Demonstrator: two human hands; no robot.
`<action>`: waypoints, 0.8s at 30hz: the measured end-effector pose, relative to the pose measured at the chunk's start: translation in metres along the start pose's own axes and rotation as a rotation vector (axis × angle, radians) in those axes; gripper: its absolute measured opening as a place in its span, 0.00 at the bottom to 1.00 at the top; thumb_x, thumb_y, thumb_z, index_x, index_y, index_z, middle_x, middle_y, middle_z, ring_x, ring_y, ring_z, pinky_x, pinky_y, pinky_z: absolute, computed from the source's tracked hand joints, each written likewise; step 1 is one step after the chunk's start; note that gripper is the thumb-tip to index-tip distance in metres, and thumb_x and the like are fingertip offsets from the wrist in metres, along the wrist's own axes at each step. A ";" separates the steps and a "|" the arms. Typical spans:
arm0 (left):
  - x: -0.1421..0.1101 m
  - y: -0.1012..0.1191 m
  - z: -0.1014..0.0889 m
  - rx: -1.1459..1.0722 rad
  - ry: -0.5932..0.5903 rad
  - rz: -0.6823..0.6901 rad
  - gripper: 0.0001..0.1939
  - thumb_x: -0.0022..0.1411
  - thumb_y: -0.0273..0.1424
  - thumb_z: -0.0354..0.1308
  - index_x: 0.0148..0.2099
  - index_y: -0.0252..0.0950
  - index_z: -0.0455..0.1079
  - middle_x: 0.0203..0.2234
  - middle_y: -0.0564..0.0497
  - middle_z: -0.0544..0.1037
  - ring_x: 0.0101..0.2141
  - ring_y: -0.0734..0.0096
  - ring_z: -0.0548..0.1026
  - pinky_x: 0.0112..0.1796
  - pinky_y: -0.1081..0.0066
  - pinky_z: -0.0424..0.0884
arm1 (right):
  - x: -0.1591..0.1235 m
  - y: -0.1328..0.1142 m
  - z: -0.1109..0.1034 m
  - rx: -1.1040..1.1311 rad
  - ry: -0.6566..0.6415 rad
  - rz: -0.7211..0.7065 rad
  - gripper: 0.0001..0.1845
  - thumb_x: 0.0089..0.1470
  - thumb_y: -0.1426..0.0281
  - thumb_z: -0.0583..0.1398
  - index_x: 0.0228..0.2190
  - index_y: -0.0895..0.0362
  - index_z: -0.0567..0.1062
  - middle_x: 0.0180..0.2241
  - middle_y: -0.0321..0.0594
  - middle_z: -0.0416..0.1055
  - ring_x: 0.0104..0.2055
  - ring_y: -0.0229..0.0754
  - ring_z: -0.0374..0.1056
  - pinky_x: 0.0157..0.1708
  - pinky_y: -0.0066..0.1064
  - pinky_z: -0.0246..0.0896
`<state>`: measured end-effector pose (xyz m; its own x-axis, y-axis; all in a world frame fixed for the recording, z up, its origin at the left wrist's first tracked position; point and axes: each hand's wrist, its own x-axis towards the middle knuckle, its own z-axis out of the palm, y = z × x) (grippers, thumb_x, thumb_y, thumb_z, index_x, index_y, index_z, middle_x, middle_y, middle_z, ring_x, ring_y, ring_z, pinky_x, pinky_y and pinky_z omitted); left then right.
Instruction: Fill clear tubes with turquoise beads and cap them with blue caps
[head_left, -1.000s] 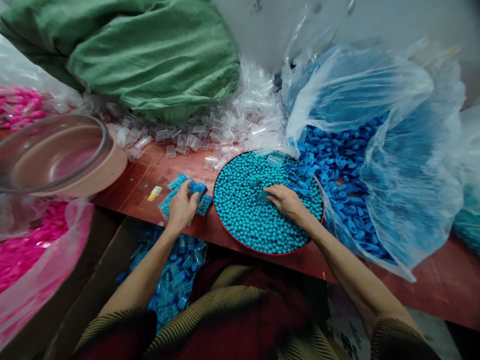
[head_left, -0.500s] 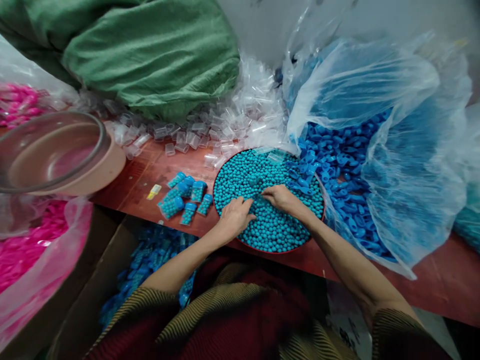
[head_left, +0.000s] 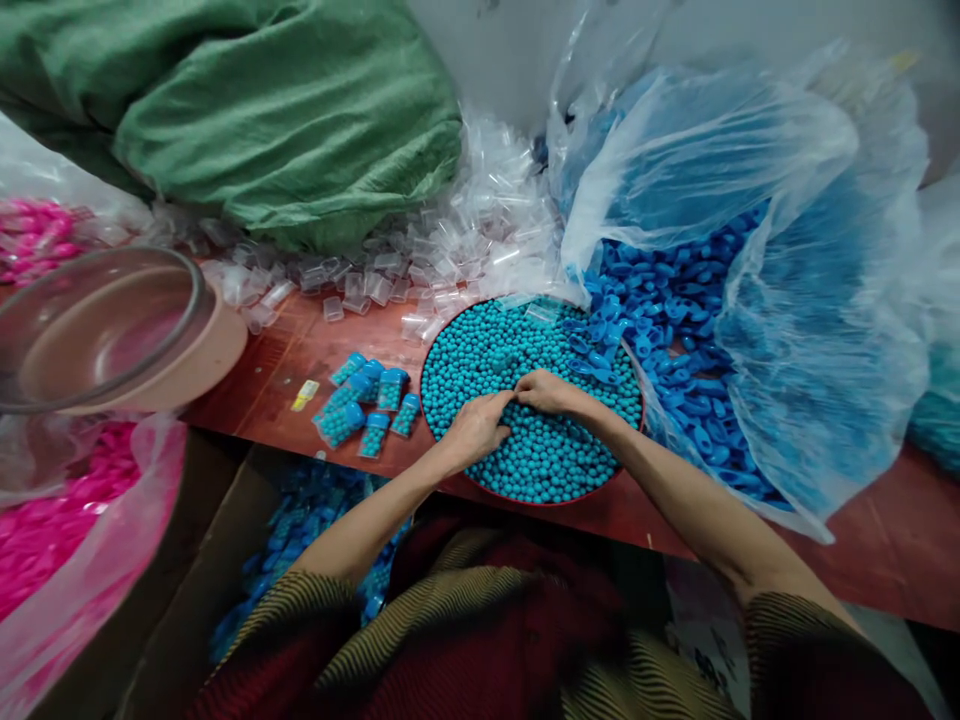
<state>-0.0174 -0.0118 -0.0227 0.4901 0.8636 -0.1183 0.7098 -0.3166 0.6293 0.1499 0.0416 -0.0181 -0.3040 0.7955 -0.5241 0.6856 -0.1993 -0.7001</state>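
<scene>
A round red-rimmed tray (head_left: pixel 424 412) full of small turquoise balls (head_left: pixel 551 465) sits on the table in front of me. Over its middle, the fingertips of my two hands meet. My left hand (head_left: pixel 475 430) is partly curled, its index finger reaching to the right hand. My right hand (head_left: pixel 546 391) is closed in a pinch. Whatever lies between the fingers is hidden or too small to name. Left of the tray lie several small clear containers (head_left: pixel 391 389) filled with turquoise balls and closed with blue caps. Blue plastic caps (head_left: pixel 600 362) spill onto the tray's right edge.
Empty clear containers (head_left: pixel 375 285) are heaped behind the tray, beside a green cloth sack (head_left: pixel 300 130). A plastic bag (head_left: pixel 810 300) of blue caps stands right. Basins (head_left: pixel 161 375) stand left, above a bag of pink parts (head_left: pixel 67 510). Filled containers (head_left: pixel 300 530) lie below the table edge.
My hands have come together: the left fingertips now touch the right ones, where a gap showed before. The view has shifted slightly.
</scene>
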 end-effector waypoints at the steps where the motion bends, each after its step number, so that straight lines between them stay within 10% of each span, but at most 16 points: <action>1: 0.000 -0.002 -0.001 -0.064 0.005 0.010 0.28 0.52 0.24 0.59 0.57 0.36 0.63 0.48 0.45 0.73 0.48 0.59 0.71 0.50 0.62 0.65 | -0.001 -0.001 0.000 0.025 -0.015 0.023 0.07 0.44 0.75 0.58 0.17 0.57 0.70 0.12 0.29 0.59 0.17 0.31 0.55 0.17 0.22 0.47; 10: 0.012 -0.004 -0.009 -0.344 0.137 0.117 0.20 0.53 0.27 0.61 0.50 0.37 0.68 0.40 0.48 0.74 0.39 0.67 0.71 0.41 0.68 0.66 | -0.010 0.004 -0.013 0.643 -0.235 0.124 0.10 0.44 0.70 0.60 0.20 0.57 0.63 0.10 0.23 0.52 0.10 0.24 0.42 0.10 0.17 0.35; 15: 0.016 0.005 -0.002 -0.375 0.206 0.101 0.13 0.56 0.29 0.59 0.45 0.37 0.72 0.30 0.52 0.73 0.33 0.71 0.69 0.38 0.71 0.65 | -0.017 0.002 0.000 0.540 -0.270 0.025 0.07 0.49 0.67 0.57 0.24 0.58 0.67 0.15 0.27 0.63 0.10 0.25 0.45 0.09 0.19 0.37; 21: 0.013 0.002 -0.003 -0.625 0.126 -0.058 0.12 0.56 0.32 0.57 0.42 0.34 0.69 0.31 0.52 0.73 0.33 0.71 0.72 0.34 0.71 0.68 | -0.039 0.013 -0.019 -0.217 0.261 -0.235 0.10 0.55 0.73 0.52 0.31 0.57 0.74 0.29 0.38 0.74 0.30 0.37 0.68 0.31 0.26 0.60; 24: 0.015 -0.002 -0.003 -0.905 -0.003 -0.232 0.16 0.54 0.36 0.59 0.43 0.33 0.65 0.28 0.54 0.71 0.24 0.76 0.72 0.22 0.77 0.64 | -0.047 0.024 -0.032 -0.662 0.564 -0.145 0.12 0.57 0.70 0.52 0.37 0.58 0.74 0.39 0.48 0.73 0.41 0.47 0.68 0.36 0.32 0.59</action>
<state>-0.0131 0.0028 -0.0238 0.3879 0.8654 -0.3173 0.1265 0.2910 0.9483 0.2019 0.0175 0.0057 -0.1653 0.9862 -0.0117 0.9613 0.1585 -0.2252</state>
